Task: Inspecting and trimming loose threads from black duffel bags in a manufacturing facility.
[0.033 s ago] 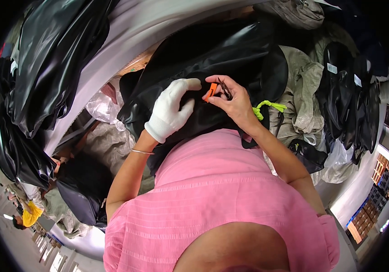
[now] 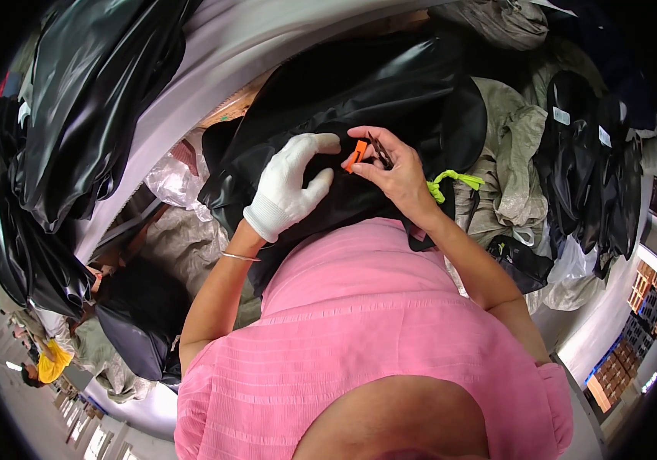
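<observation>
My left hand (image 2: 290, 184) wears a white knit glove and hovers over glossy black fabric (image 2: 328, 111). Its fingers curl forward with the thumb well apart, and nothing shows between them. Facing it, my bare right hand (image 2: 399, 170) pinches a small orange piece (image 2: 357, 156) between thumb and fingertips. A slim dark tool (image 2: 380, 152), which looks like thread snips, sits within the same hand, partly hidden by the fingers. The black fabric spreads beneath both hands and reaches my lap. Beside my right wrist lies a knotted neon yellow-green cord (image 2: 451, 182).
Black glossy fabric pieces (image 2: 106, 100) hang over a pale bar (image 2: 152, 130) at left. Grey-beige woven sacking (image 2: 520, 153) and labelled black items (image 2: 573, 153) lie at right, with a small black pouch (image 2: 520, 264). A person in yellow (image 2: 54, 362) is far off at lower left.
</observation>
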A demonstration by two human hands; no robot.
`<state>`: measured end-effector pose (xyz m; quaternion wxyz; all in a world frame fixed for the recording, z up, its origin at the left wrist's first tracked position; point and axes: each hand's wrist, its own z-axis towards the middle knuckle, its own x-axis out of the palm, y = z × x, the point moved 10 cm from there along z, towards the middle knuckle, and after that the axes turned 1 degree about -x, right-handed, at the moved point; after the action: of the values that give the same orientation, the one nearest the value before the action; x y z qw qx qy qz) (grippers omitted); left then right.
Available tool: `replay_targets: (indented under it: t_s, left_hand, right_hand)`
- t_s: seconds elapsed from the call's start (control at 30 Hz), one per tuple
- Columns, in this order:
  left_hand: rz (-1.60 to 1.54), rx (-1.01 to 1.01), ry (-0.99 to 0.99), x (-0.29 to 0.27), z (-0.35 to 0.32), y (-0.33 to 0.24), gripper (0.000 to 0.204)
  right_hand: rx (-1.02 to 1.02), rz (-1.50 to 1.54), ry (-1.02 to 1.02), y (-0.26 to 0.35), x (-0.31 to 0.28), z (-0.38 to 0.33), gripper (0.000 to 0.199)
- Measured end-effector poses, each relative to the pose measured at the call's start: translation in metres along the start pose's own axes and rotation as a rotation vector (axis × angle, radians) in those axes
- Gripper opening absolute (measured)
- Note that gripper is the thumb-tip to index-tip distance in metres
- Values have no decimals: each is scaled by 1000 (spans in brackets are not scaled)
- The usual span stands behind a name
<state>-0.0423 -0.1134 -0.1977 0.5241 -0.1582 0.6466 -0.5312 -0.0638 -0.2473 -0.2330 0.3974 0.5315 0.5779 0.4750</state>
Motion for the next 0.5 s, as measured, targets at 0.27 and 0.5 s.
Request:
replay_targets:
  t_s: [0.27, 0.5]
  left_hand:
    - [192, -36, 62, 16, 3, -3, 31]
    - [151, -56, 63, 23, 12, 4, 18]
  right_hand:
    - [52, 63, -93, -19, -14, -1, 18]
    - [-152, -186, -118, -1, -24, 4, 22]
